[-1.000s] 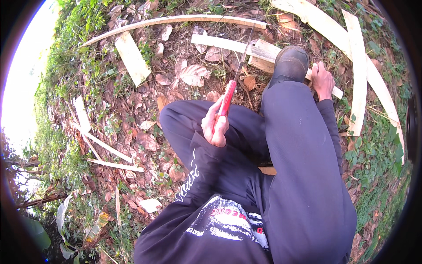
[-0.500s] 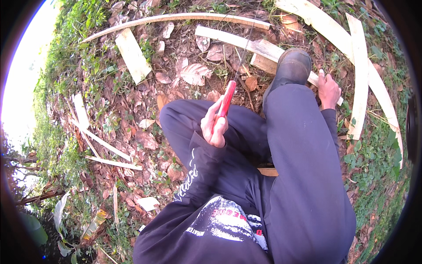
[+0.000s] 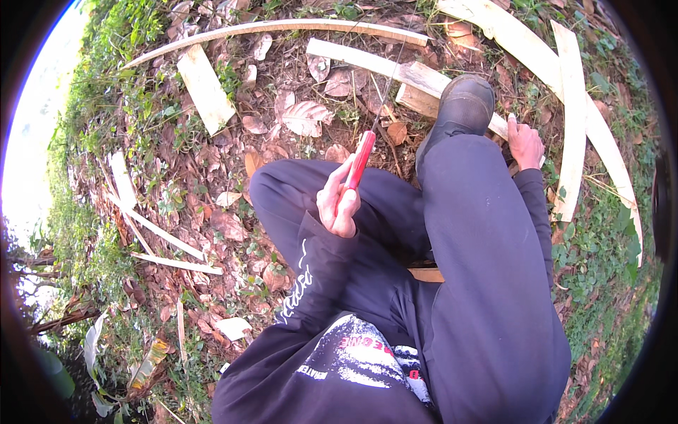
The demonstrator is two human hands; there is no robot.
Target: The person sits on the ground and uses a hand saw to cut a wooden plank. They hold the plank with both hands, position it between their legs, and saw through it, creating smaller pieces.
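My left hand (image 3: 337,205) is closed around the red handle of a long thin-bladed tool (image 3: 361,159). Its narrow dark blade points away from me and passes over the wood; seen edge-on, it could be a saw or a machete. A pale wooden strip (image 3: 353,55) lies on the ground ahead, running from the upper middle down to the right. My boot (image 3: 466,102) is planted across this strip. Past the boot, my right hand (image 3: 526,145) grips the strip near its right end, fingers wrapped and partly hidden. A short wood block (image 3: 417,100) sits against the strip beside the boot.
A long curved slat (image 3: 282,25) lies farther away, with a short flat board (image 3: 206,88) below it. Long planks (image 3: 572,120) cross at the right. Several thin offcuts (image 3: 166,233) lie at the left. Dry leaves (image 3: 307,118) and green weeds cover the soil.
The whole view has shifted slightly, so things sit a little farther left. Both hands keep their holds, with no clear movement of the tool or the strip.
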